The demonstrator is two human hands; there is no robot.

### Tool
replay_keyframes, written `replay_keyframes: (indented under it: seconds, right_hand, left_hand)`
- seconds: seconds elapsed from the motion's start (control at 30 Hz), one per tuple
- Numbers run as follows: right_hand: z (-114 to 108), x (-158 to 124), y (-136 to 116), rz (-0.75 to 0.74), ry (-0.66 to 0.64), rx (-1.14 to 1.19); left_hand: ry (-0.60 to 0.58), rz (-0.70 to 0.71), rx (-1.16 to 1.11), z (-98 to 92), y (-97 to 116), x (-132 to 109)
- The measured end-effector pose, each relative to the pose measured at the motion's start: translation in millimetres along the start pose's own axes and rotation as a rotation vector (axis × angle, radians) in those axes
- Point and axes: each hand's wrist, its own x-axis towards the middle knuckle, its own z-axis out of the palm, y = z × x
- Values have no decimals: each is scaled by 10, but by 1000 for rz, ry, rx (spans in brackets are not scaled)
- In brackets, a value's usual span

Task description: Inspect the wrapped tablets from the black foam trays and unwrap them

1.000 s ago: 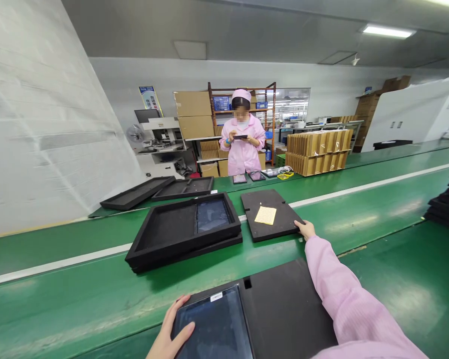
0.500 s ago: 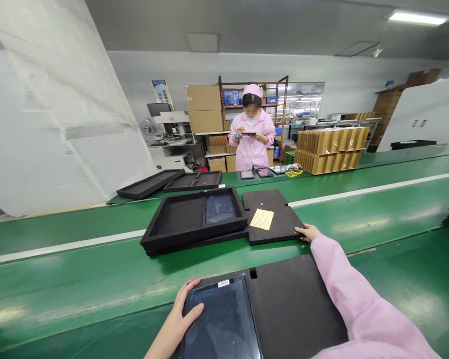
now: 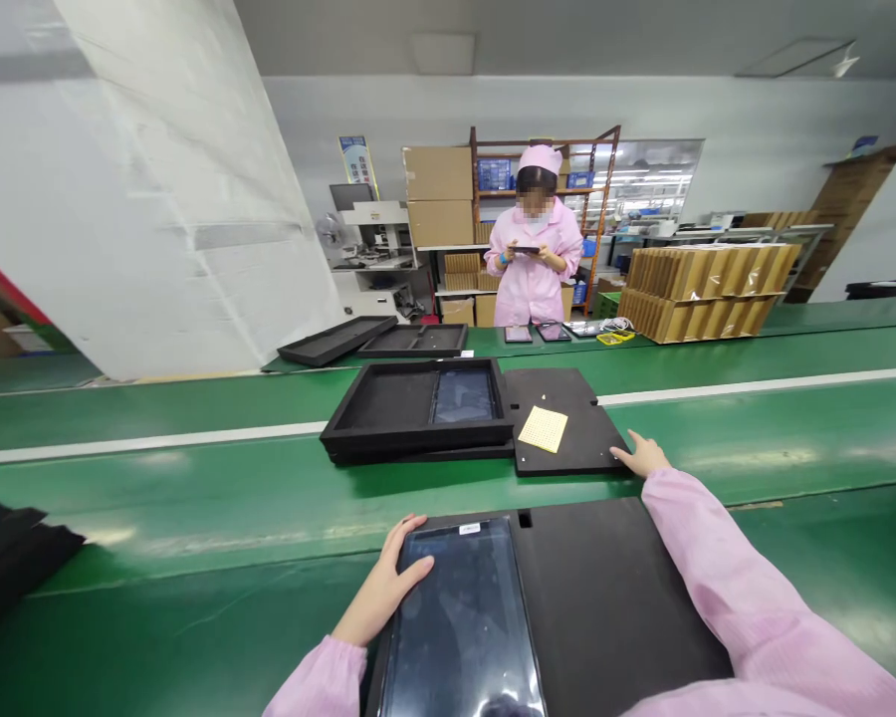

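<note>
My left hand (image 3: 388, 583) lies flat, fingers spread, on the left edge of a dark glass screen panel (image 3: 463, 627) set in a black foam tray (image 3: 612, 597) right in front of me. My right hand (image 3: 642, 458), arm stretched forward in a pink sleeve, rests with open fingers on the near right corner of a flat black foam lid (image 3: 567, 428). A small yellow perforated sheet (image 3: 543, 429) lies on that lid. Just left of the lid sits a deeper black foam tray (image 3: 418, 413) holding another screen (image 3: 463, 396).
The trays sit on a long green conveyor belt (image 3: 194, 488). Two more black trays (image 3: 373, 341) lie at the far side. A person in pink (image 3: 534, 254) stands opposite holding a panel. Upright cardboard sheets (image 3: 706, 279) stand at right; dark foam pieces (image 3: 7, 548) at left.
The view has swung left and down. The black lid now sits against the deep tray, where a gap showed earlier. My right hand stays on its corner. My left hand stays on the screen.
</note>
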Motion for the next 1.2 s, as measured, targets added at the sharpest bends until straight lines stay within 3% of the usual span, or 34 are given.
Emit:
replay_keyframes:
  seconds: [0.17, 0.3, 0.43, 0.57, 0.67, 0.77, 0.87, 0.97, 1.07, 1.2]
  right_hand:
    - [-209, -315, -308, -140, -113, -68]
    - [-251, -1092, -442, -317, -248, -44]
    - [19, -2158, -349, -517, -586, 96]
    - [404, -2795, -235, -556, -477, 27]
    - [569, -2901, -185, -533, -417, 73]
    - [647, -2910, -117, -398, -423, 205]
    - [701, -2974, -75, -204, -425, 502]
    - [669, -3076, -170, -111, -399, 858]
    - [483, -3149, -426, -198, -371, 990]
    - [202, -3199, -814, -385, -303, 967]
  left_hand:
    - [10, -83, -57, -8, 238, -86]
    - [44, -226, -9, -105, 448, -468]
    - [49, -198, 144, -160, 491, -983]
    - [57, -201, 159, -34, 420, -1197]
    - [129, -232, 12, 120, 364, -1124]
    - [236, -296, -121, 210, 393, -1029]
    - [298, -241, -215, 182, 539, -1020]
    - [248, -121, -413, 78, 744, -1035]
    - [268, -69, -543, 17, 945, -934]
    - [453, -79, -686, 127, 1196, -575]
